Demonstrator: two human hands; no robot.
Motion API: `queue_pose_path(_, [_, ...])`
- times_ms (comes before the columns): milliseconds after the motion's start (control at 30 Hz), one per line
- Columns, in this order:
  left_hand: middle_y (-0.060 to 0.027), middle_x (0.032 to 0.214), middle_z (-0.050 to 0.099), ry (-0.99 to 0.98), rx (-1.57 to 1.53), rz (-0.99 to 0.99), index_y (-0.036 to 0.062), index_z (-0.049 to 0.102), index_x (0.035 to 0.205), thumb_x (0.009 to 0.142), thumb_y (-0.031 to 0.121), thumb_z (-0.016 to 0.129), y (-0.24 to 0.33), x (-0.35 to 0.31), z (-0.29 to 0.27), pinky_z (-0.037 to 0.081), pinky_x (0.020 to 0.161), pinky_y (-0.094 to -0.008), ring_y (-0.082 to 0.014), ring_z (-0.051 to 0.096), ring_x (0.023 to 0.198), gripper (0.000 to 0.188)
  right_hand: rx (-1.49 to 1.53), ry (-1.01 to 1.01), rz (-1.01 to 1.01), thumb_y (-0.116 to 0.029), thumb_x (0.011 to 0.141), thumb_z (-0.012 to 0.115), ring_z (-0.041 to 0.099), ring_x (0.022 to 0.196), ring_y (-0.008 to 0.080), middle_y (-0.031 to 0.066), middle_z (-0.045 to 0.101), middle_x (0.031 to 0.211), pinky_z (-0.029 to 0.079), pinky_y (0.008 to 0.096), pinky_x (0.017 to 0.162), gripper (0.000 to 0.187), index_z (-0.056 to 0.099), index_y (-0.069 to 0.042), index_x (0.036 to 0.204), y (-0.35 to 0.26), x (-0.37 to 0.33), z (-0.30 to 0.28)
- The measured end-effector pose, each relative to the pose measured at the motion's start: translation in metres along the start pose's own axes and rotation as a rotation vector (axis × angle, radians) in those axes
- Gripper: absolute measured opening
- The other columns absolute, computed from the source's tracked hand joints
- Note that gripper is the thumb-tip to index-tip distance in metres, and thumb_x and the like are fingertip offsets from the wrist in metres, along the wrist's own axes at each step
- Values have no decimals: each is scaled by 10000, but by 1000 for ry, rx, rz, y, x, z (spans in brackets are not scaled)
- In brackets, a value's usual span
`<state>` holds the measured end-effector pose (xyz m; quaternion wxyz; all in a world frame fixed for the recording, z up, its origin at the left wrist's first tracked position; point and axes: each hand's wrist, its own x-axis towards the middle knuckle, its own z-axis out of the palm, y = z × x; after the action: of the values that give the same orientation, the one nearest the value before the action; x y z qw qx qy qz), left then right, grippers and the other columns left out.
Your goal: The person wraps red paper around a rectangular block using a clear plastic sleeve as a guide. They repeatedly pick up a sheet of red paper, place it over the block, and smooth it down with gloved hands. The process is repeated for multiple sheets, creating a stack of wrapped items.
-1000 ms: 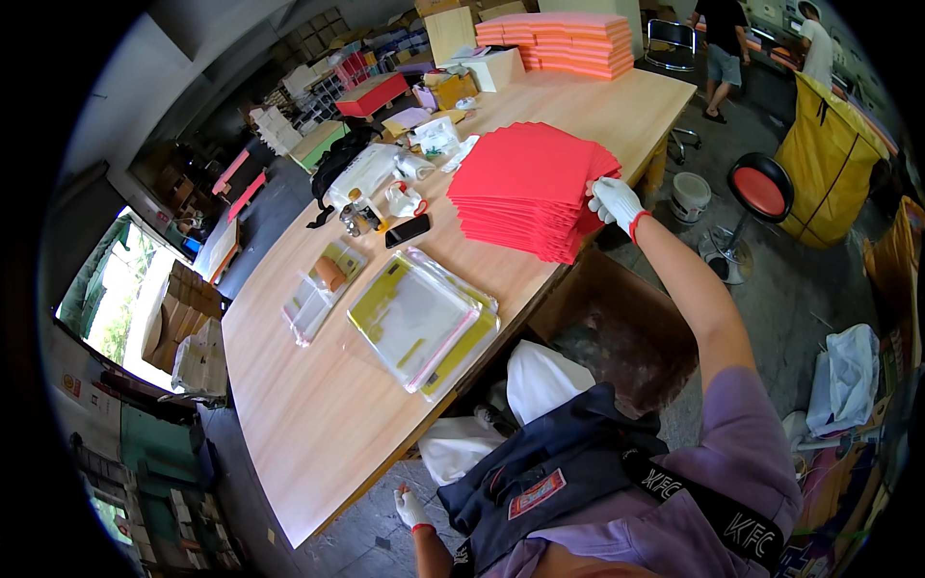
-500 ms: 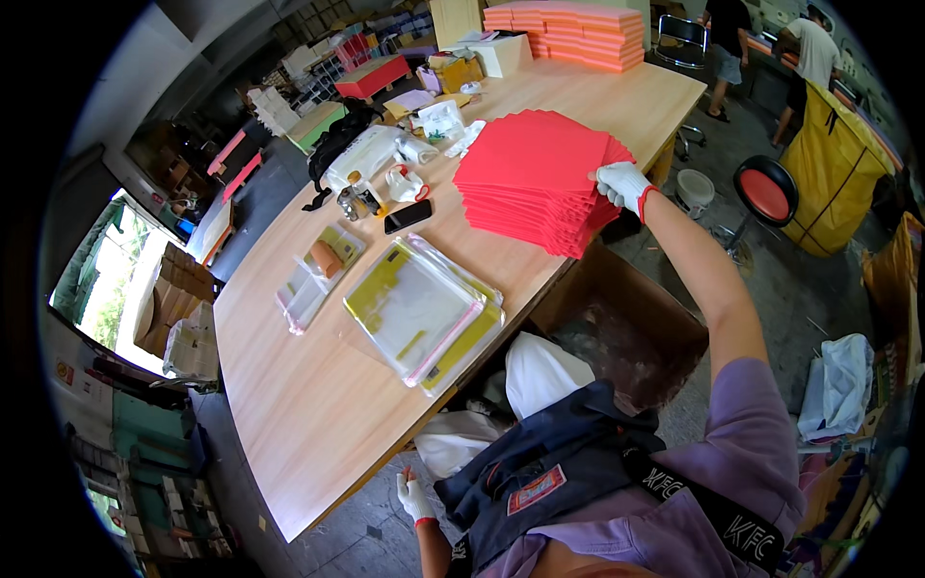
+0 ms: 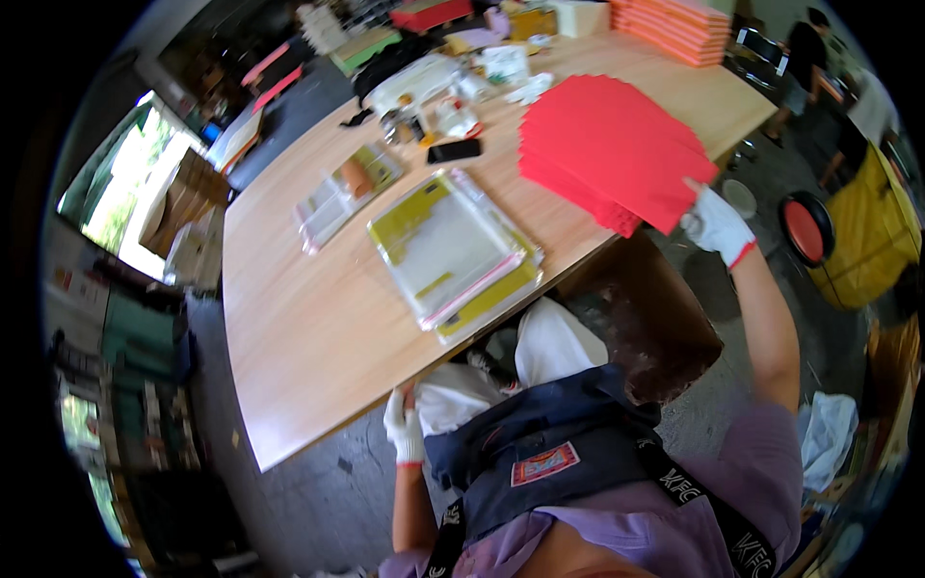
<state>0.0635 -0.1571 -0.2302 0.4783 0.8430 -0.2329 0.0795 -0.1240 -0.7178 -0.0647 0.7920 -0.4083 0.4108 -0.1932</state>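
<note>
My right hand (image 3: 717, 225), in a white glove with a red cuff, grips the near right corner of a fanned stack of red paper sheets (image 3: 609, 144) lying on the wooden table (image 3: 318, 328). My left hand (image 3: 404, 431), also gloved, hangs below the table's front edge, next to white fabric on my lap; whether it holds that fabric I cannot tell. A pile of clear plastic sleeves with yellow and white inserts (image 3: 450, 248) lies on the table left of the red stack.
A black phone (image 3: 454, 150), bottles and small packets clutter the table's far side. Orange-red stacks (image 3: 674, 24) sit at the far right corner. An open cardboard box (image 3: 655, 323) stands under the edge. A red stool (image 3: 806, 226), a yellow bin (image 3: 872, 241) and a person (image 3: 807, 53) are to the right.
The view has tilted down and closer. My right hand has stayed on the corner of the red stack, and the sheets look more fanned out.
</note>
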Motion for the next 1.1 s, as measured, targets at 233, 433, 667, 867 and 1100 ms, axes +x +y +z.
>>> queue_pose_path(233, [-91,1058,606,-254,362,301,123,592,1048,802,133,589,67,122,62,477,797,-380,-266,573,990,246,171,-169,-311,-86,856,550,579,639,89,6,584,949,445,172,410,200,505,-147,1040,6,25,-35])
queue_pose_path(433, [-68,1028,570,-539,779,129,151,576,1004,737,150,619,73,173,100,496,763,-431,-300,569,976,271,62,-318,-262,-159,845,519,581,942,106,26,577,1121,515,224,556,393,467,-82,1227,52,-43,27])
queue_pose_path(667, [-73,1034,572,-468,767,120,157,574,1004,745,150,600,49,187,104,505,724,-422,-315,585,942,261,162,-626,178,-107,846,465,626,700,122,99,602,1032,512,212,517,427,410,9,1252,137,-61,49])
queue_pose_path(867, [-84,996,591,-320,508,242,134,601,919,757,129,566,37,175,84,478,751,-395,-302,572,940,166,298,-500,135,-91,832,517,637,847,185,100,601,1060,540,278,653,372,471,-19,1195,220,-24,11])
queue_pose_path(1100, [-100,823,596,-384,289,168,108,619,939,774,-8,455,66,179,66,491,645,-332,-249,618,743,260,466,-221,159,-50,847,510,508,548,101,56,591,855,420,201,447,209,529,-46,1054,224,-49,43])
